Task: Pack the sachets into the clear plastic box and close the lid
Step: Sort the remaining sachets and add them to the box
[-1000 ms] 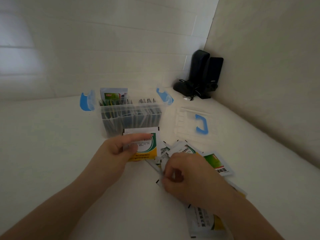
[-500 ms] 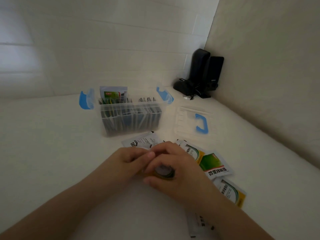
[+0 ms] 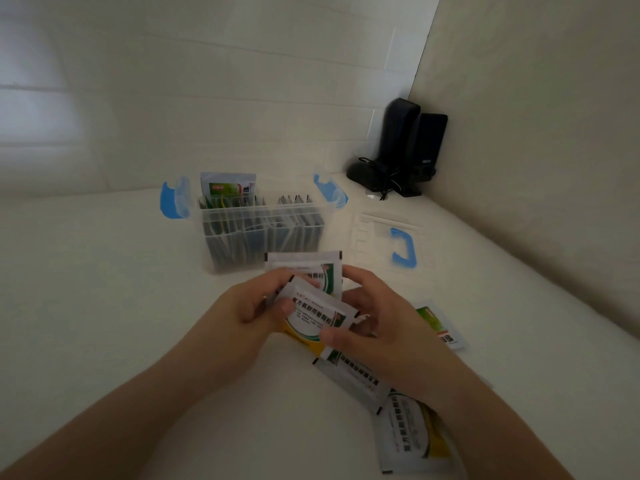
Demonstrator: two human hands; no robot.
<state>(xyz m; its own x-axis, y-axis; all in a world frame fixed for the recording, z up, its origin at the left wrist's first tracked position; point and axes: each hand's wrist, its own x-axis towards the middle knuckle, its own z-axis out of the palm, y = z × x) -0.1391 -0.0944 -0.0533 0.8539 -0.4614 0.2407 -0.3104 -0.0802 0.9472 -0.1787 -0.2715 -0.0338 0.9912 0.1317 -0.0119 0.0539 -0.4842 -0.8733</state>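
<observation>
The clear plastic box (image 3: 263,233) stands open on the bench (image 3: 104,289), already well filled — we see rows of sachets standing on edge inside, and one green-and-white packet (image 3: 227,184) sticking up above the rim at its left end. Its blue latches (image 3: 175,202) are flipped out at both ends, and the lid (image 3: 391,242) with its blue handle lies flat just to the right of the box, apart from it. So we judge the packing to be more than half done, with the closing not yet begun.

What is left sits nearer to us: a small stack of sachets (image 3: 311,299) lifted in front of the box, and several loose sachets (image 3: 412,431) lying on the bench under and beside the right forearm, one more (image 3: 440,323) off to the right.

Our left hand (image 3: 242,313) holds the stack from its left side, thumb on the front sachet and fingers curled behind — a closed grip on the sachets. Our right hand (image 3: 377,323) grips the same stack from the right, thumb pressing its lower edge, fingers curved over the top. Both forearms reach in from the lower corners, wrists close together.

Black speakers (image 3: 408,147) stand in the far corner.
</observation>
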